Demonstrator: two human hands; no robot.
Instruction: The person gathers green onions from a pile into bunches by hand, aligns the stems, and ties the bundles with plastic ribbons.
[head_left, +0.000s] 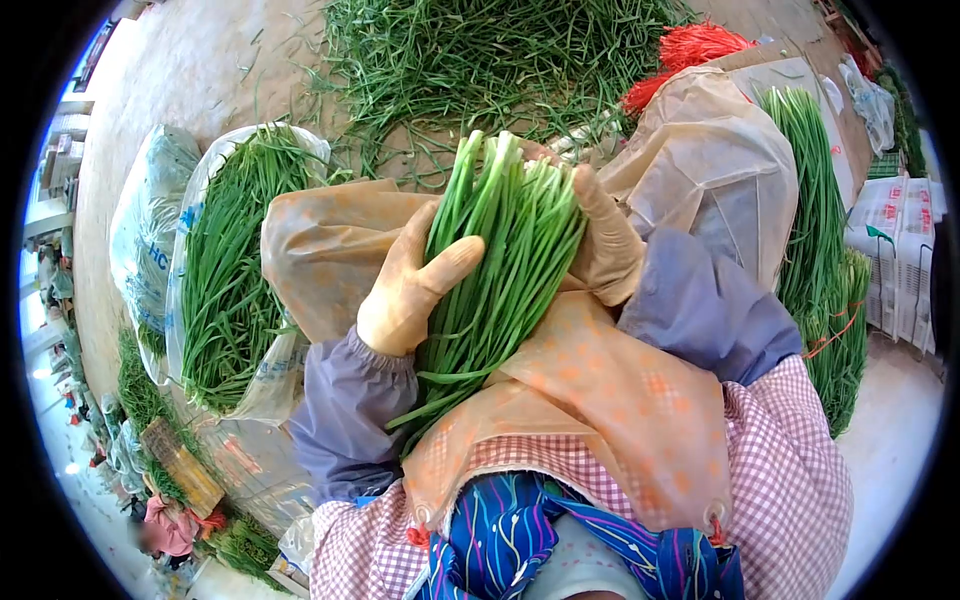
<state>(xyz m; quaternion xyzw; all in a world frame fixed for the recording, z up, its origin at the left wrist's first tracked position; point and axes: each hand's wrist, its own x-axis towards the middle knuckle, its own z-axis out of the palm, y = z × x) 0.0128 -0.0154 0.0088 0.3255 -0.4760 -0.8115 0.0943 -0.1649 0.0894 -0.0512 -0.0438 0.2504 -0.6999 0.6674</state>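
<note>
A thick bunch of green chives (500,270) lies over my lap, its pale cut ends pointing away from me and its leaf tips toward my waist. My left hand (405,285), in a tan glove, wraps the bunch's left side with the thumb laid across the front; some fingers are hidden behind the stems. On the other side, my right hand (608,238), gloved too, holds the bunch near the cut ends, with part of its fingers out of sight behind them. A translucent plastic apron (600,390) covers my lap beneath the bunch.
A large heap of loose green leaves (490,60) spreads ahead on the floor. Red ties (700,45) lie at its right. A plastic bag of chives (235,270) stands at my left; stacked chive bunches (810,220) and a white crate (895,265) are at my right.
</note>
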